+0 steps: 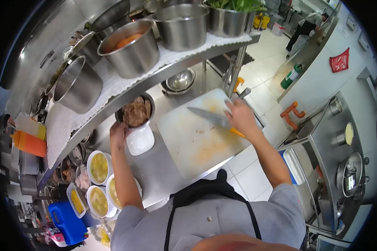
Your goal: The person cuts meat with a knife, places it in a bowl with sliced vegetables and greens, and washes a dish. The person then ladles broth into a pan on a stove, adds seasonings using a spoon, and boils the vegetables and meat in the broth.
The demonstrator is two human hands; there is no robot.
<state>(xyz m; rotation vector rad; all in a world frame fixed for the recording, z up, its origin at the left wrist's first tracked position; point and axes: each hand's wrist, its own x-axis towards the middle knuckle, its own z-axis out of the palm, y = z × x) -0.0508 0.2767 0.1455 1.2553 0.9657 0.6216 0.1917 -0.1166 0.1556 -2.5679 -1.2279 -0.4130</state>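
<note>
My left hand [118,134] is closed at the near left rim of a round metal bowl [152,109] of brown sliced meat [136,112]. A white square dish [140,141] sits right beside its fingertips. At the far right of the white cutting board [178,154], my right hand [241,117] has its fingers apart, next to a knife [209,116] lying on the board. The blade points to the left, and the yellow handle shows uncovered below the hand. Small scraps and orange stains mark the board.
Large steel pots [130,50] line a raised shelf [171,60] ahead. White bowls of yellow soup [99,167] stand at left, near a blue jug [67,224]. Nested metal bowls [180,80] sit behind the board. Another person [308,29] is in the far background.
</note>
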